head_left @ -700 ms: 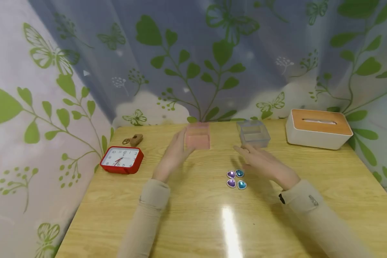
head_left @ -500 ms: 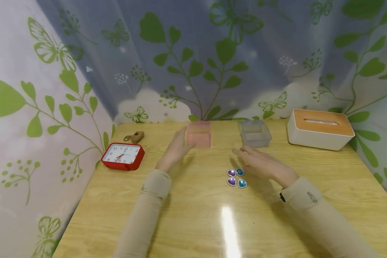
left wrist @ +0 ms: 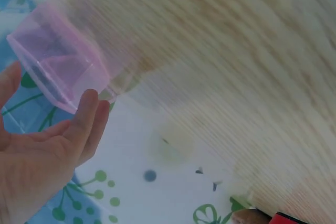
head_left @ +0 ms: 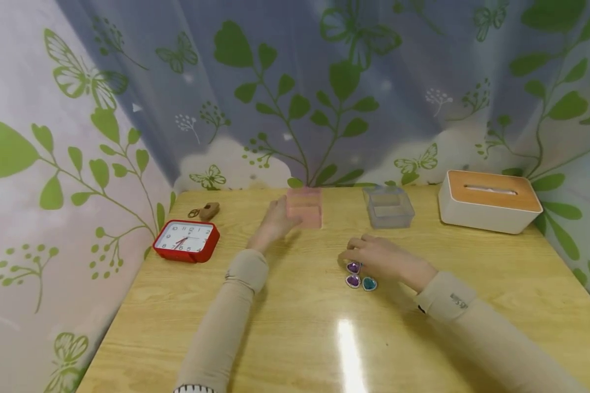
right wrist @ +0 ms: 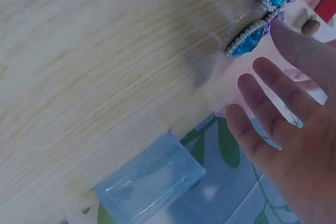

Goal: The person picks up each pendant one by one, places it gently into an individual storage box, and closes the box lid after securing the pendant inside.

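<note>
My left hand (head_left: 274,222) is beside the left wall of a pink see-through box (head_left: 311,214). In the left wrist view its fingers (left wrist: 84,121) are relaxed near the box edge; whether they touch it I cannot tell. My right hand (head_left: 385,257) hovers over heart-shaped gems with pearly rims, its fingers loosely bent and holding nothing. A purple gem (head_left: 353,267), a second purple gem (head_left: 353,281) and a blue gem (head_left: 369,284) show in the head view. Another blue gem (right wrist: 248,40), mostly hidden there by my hand, appears near the thumb in the right wrist view.
Behind my right hand stands a clear bluish box (head_left: 392,217). A white tissue box (head_left: 489,210) with a wooden lid is at the far right. To the left are a red clock (head_left: 187,241) and a small brown object with a ring (head_left: 208,211). A patterned curtain backs the table.
My right hand has moved left and toward me, from beside the gems to over them, covering one blue gem. My left hand has shifted slightly right, closer to the pink box.
</note>
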`<state>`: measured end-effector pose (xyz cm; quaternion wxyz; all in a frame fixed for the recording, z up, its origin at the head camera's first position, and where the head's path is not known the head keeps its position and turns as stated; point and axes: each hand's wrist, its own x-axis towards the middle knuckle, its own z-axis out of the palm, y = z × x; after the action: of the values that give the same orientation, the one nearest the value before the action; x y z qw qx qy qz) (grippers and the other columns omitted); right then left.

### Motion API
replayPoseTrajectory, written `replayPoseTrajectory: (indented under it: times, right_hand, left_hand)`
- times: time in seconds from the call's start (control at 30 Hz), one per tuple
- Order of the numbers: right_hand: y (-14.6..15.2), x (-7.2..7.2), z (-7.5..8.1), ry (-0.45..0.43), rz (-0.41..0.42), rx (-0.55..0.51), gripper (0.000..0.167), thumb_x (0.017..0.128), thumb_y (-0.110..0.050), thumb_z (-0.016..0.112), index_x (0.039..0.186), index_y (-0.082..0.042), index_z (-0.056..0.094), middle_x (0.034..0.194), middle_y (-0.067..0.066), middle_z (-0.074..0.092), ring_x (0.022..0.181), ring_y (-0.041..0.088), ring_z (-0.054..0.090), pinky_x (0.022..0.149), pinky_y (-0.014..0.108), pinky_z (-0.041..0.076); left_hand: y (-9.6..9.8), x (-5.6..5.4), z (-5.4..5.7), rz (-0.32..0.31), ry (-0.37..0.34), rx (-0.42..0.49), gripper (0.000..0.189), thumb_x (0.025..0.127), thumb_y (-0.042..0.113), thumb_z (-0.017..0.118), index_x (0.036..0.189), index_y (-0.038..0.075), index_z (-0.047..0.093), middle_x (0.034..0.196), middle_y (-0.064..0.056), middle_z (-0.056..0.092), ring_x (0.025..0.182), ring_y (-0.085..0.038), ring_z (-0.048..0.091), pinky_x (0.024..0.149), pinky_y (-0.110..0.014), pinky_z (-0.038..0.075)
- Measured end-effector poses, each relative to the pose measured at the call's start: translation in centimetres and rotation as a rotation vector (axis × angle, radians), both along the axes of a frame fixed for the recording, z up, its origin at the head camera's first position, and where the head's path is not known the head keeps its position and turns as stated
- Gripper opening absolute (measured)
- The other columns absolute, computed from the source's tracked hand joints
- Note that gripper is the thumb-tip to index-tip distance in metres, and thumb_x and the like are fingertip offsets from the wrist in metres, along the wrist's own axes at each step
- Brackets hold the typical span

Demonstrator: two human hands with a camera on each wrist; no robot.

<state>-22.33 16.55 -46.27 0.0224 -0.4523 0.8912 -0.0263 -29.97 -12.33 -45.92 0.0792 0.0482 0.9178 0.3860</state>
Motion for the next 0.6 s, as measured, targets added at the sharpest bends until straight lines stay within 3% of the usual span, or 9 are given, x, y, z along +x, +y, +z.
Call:
replayPoseTrajectory:
  times: [0.13, 0.27, 0.4, 0.6]
  right_hand:
    - [-0.5, -0.1, -0.4, -0.014, 0.002, 0.007, 0.037, 0.089, -0.013, 0.084, 0.123, -0.022, 0.072, 0.121, 0.006, 0.068, 0.101, 0.026, 0.064, 0.081, 0.041, 0.060]
    - [-0.7, -0.2, -0.7, -0.032, -0.008, 0.015, 0.037, 0.089, -0.012, 0.085, 0.123, -0.021, 0.073, 0.118, 0.003, 0.067, 0.098, 0.022, 0.063, 0.079, 0.037, 0.059]
    - [-0.9, -0.4, -0.8, -0.038, -0.011, 0.003, 0.033, 0.088, -0.011, 0.085, 0.118, -0.021, 0.075, 0.113, 0.001, 0.067, 0.096, 0.020, 0.064, 0.078, 0.036, 0.059]
    - [-1.4, -0.5, -0.8, 0.056, 0.044, 0.001, 0.019, 0.089, -0.014, 0.085, 0.105, -0.019, 0.077, 0.097, -0.003, 0.064, 0.086, 0.015, 0.062, 0.072, 0.030, 0.056]
  left_hand:
    - [0.0, -0.3, -0.3, -0.030, 0.020, 0.021, 0.070, 0.101, 0.017, 0.068, 0.162, 0.010, 0.036, 0.157, -0.023, 0.045, 0.149, -0.043, 0.037, 0.124, -0.065, 0.038]
    - [0.1, -0.5, -0.6, -0.020, 0.014, 0.030, 0.070, 0.100, 0.018, 0.070, 0.160, 0.005, 0.037, 0.154, -0.024, 0.048, 0.146, -0.042, 0.041, 0.123, -0.062, 0.040]
    - [0.1, -0.6, -0.7, 0.016, -0.005, 0.029, 0.076, 0.099, 0.020, 0.071, 0.162, 0.003, 0.031, 0.155, -0.026, 0.043, 0.144, -0.044, 0.046, 0.123, -0.060, 0.042]
    - [0.2, -0.6, -0.2, 0.034, -0.039, 0.012, 0.079, 0.104, 0.025, 0.066, 0.166, 0.002, 0.023, 0.169, -0.028, 0.026, 0.156, -0.047, 0.032, 0.130, -0.061, 0.030]
